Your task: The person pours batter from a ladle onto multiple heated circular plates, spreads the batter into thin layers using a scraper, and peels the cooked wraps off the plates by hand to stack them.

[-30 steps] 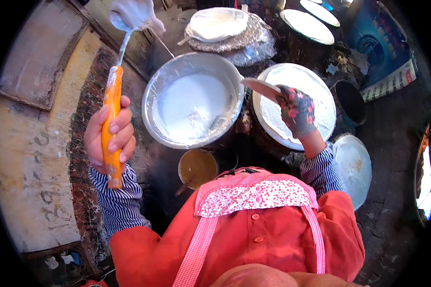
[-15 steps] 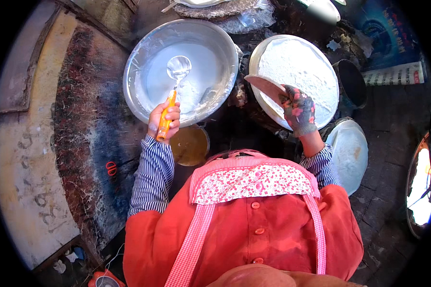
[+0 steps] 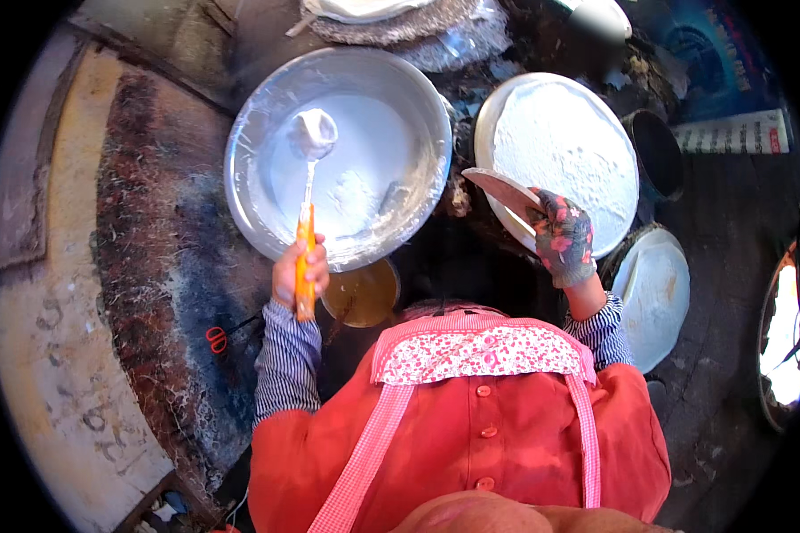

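Observation:
My left hand point(image 3: 300, 274) is closed round the orange handle of a ladle point(image 3: 307, 246). The ladle's bowl, blurred and coated white, hangs over a wide metal basin point(image 3: 236, 182) of white batter point(image 3: 373, 147). On the right, my right hand point(image 3: 562, 238), in a dark flowered glove, grips a flat curved scraper point(image 3: 504, 188). Its blade points left across the near-left rim of a round griddle point(image 3: 487, 115), which bears a white spread layer point(image 3: 564, 155). From this view I cannot tell whether the blade touches that layer.
A bowl of brownish liquid point(image 3: 362, 293) sits just below the basin. Near my right forearm lies a pale round sheet point(image 3: 656, 298). A dark pot point(image 3: 656, 155) stands beyond the griddle, and a stacked round pad point(image 3: 400, 25) lies behind the basin. Red-handled scissors point(image 3: 217, 338) rest at the left.
The ladle's bowl has tipped and now looks coated white instead of shiny. My left hand has come a little nearer to me. My right hand keeps nearly the same place by the griddle.

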Available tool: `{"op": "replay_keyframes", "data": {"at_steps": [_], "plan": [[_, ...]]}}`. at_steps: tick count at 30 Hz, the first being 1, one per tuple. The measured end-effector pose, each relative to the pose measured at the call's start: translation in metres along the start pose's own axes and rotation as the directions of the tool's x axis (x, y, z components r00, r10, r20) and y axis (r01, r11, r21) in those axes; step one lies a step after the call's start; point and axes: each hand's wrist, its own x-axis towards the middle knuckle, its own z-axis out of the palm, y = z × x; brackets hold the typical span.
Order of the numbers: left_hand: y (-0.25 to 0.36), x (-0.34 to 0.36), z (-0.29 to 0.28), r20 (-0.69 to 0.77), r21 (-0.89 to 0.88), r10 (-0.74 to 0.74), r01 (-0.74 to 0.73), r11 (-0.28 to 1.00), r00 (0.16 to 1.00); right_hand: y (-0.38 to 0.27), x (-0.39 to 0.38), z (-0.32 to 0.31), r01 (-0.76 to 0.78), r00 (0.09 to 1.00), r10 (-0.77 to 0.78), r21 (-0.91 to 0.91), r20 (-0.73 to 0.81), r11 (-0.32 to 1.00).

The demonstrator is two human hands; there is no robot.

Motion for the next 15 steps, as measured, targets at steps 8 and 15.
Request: {"op": "replay_keyframes", "data": {"at_steps": [8,15], "plan": [[-0.007,-0.011,0.026,0.17,-0.193,-0.171,0.203,0.96,0.971,0.026,-0.085,-0.012,-0.242,0.97,0.242,-0.015,0.007,0.97],[-0.022,-0.07,0.067,0.037,0.27,-0.198,0.181,0.946,0.979,0.043,-0.172,-0.036,-0.403,0.901,0.415,0.111,-0.126,0.908]]}}
